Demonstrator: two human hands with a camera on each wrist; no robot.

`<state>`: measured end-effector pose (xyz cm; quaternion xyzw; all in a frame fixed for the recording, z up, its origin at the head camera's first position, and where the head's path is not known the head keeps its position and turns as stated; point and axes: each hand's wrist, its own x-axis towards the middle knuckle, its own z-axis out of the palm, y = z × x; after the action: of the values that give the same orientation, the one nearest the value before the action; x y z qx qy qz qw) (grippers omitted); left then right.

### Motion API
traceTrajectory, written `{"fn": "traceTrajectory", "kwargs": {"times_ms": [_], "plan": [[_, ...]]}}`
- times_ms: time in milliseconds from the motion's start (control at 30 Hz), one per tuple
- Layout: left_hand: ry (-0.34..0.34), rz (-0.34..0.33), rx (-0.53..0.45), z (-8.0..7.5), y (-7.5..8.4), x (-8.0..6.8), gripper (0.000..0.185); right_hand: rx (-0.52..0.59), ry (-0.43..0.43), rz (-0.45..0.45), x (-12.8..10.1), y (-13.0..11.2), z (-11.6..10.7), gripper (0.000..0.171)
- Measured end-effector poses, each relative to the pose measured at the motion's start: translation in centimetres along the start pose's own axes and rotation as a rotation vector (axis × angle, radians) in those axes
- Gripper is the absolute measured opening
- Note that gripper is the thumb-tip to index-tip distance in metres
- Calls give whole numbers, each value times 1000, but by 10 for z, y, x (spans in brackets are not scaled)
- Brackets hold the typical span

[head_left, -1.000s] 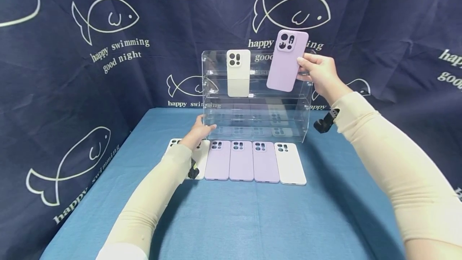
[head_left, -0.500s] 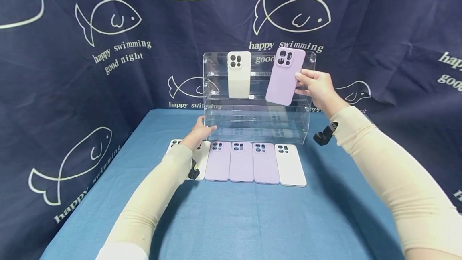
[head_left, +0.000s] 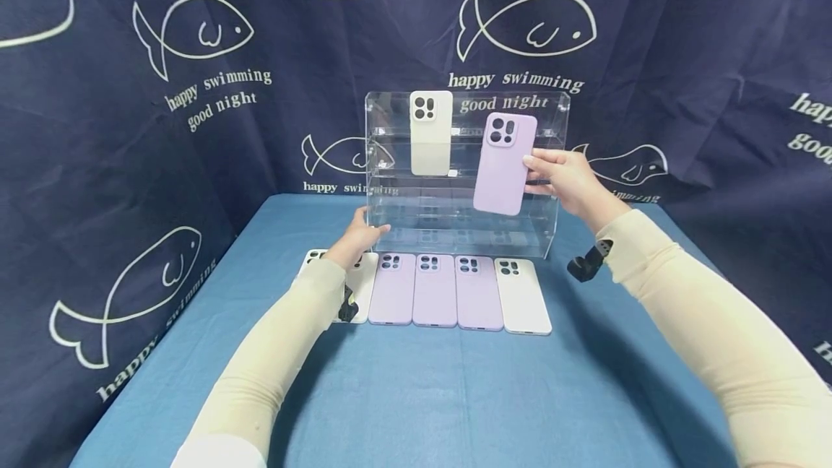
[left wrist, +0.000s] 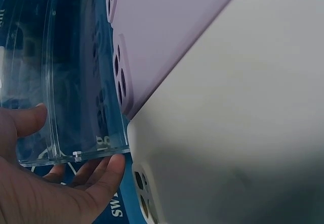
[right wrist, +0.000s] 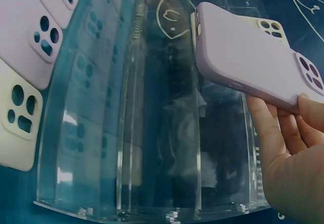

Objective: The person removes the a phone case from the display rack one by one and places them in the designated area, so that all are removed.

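My right hand pinches a purple phone case by its right edge and holds it upright in front of the clear acrylic tiered stand, level with the middle tiers. The right wrist view shows the purple case over the stand, with my fingers under it. A white case stands on the top tier at the left. My left hand grips the stand's lower left corner, thumb on one side and fingers on the other.
A row of cases lies flat on the blue table before the stand: a white one partly under my left wrist, three purple ones, and a white one. Dark fish-print cloth hangs behind and beside.
My right hand has brought the purple case down and slightly left, from above the stand's top to the front of its middle tiers. The left hand has stayed on the corner.
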<state>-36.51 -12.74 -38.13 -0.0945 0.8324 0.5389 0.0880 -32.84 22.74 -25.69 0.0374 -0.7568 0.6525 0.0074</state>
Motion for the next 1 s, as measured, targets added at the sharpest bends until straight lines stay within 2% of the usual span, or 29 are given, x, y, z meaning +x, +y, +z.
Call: {"fn": "traceTrajectory", "kwargs": {"times_ms": [267, 567, 767, 900, 1000], "plan": [[2, -16, 17, 0, 1, 6, 80, -5, -14, 15, -11, 12, -3, 60], [3, -17, 29, -1, 1, 4, 79, -55, -37, 34, -24, 25, -10, 61], [3, -8, 18, -2, 2, 1, 79, -70, -61, 50, -31, 34, -21, 63], [2, -10, 12, -1, 2, 1, 79, -33, -69, 82, -35, 42, -32, 62], [2, -14, 21, -1, 2, 1, 79, -55, -84, 111, -38, 48, -38, 60]]}}
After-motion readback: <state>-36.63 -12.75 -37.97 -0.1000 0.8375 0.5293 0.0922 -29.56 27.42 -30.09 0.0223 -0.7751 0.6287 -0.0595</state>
